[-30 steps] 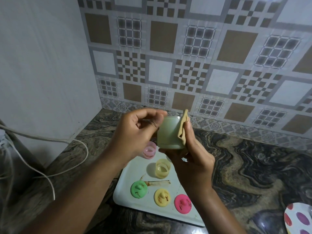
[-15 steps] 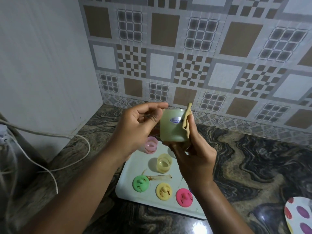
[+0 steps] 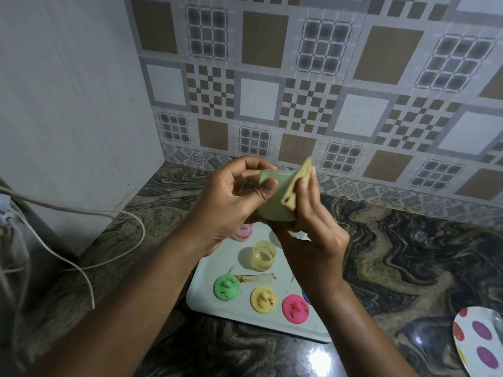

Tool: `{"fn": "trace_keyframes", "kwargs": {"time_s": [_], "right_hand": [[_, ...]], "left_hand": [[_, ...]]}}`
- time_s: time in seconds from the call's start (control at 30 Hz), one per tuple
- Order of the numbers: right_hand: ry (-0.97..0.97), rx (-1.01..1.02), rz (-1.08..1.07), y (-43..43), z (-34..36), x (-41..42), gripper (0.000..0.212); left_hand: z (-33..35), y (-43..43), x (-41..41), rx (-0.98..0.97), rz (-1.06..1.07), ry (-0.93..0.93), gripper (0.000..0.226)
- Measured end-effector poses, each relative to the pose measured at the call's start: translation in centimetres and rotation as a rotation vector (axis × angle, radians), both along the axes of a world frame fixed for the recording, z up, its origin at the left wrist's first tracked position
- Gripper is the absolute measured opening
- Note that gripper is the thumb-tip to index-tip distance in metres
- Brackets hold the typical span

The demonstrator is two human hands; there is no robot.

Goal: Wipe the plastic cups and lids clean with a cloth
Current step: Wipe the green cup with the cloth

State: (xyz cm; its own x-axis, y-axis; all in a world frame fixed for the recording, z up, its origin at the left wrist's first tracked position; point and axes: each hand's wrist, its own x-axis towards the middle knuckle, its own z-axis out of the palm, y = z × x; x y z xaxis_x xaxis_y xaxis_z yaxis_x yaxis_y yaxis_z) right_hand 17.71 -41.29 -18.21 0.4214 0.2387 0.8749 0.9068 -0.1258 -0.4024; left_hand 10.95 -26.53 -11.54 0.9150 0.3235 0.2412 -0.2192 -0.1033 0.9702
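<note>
Counter: dark marbled stone countertop [image 3: 408, 254], glossy, swirled veins; carries the tray.
Tray: white flat rectangular tray [image 3: 272, 325] with rounded corners; on it 2 cups, 3 lids and a brown smear.
Left hand: left hand [image 3: 228, 202] has curled fingers, with the thumb and fingertips pinching the held cup's upper part.
Right hand: right hand [image 3: 315, 235] wraps under the same cup; its fingers press the cloth against the cup's right side.
Held cup: pale green translucent plastic cup [image 3: 275, 202], in the air above the tray's far end. Long axis tilted off vertical, upper end leaning left. Which end is the mouth: cannot tell.
Cloth: tan folded cloth [image 3: 296, 186], thick, edge-on, touching the green cup.
Cup 2: yellow translucent plastic cup [image 3: 263, 255], upright, mouth up, nothing seen inside.
Cup 3: pink plastic cup [image 3: 243, 232], at the tray's far left, mostly hidden by the left hand.
Lids: round green lid [image 3: 227, 287], round yellow lid [image 3: 263, 299] and round pink lid [image 3: 295, 308] in 1 row along the near edge, knobs up, brown marks on each.
</note>
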Motion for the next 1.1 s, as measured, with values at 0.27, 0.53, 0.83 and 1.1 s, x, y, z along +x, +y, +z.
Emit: {"fn": "trace_keyframes", "kwargs": {"time_s": [0.27, 0.53, 0.83, 1.1], "right_hand": [[0.172, 0.114, 0.103, -0.3, -0.1, 0.4, 0.065], [0.011, -0.048, 0.045, -0.3, -0.2, 0.1, 0.067], [0.001, 0.025, 0.018, -0.1, 0.6, -0.4, 0.061], [0.173, 0.117, 0.17, -0.5, 0.5, -0.5, 0.064]], "left_hand": [[0.5, 0.8, -0.1, 0.048, -0.041, 0.03, 0.04], [0.3, 0.1, -0.2, 0.104, 0.012, 0.033, 0.029], [0.6, 0.7, -0.1, 0.054, 0.103, -0.014, 0.016], [0.8, 0.8, -0.6, 0.054, 0.064, 0.017, 0.035]]}}
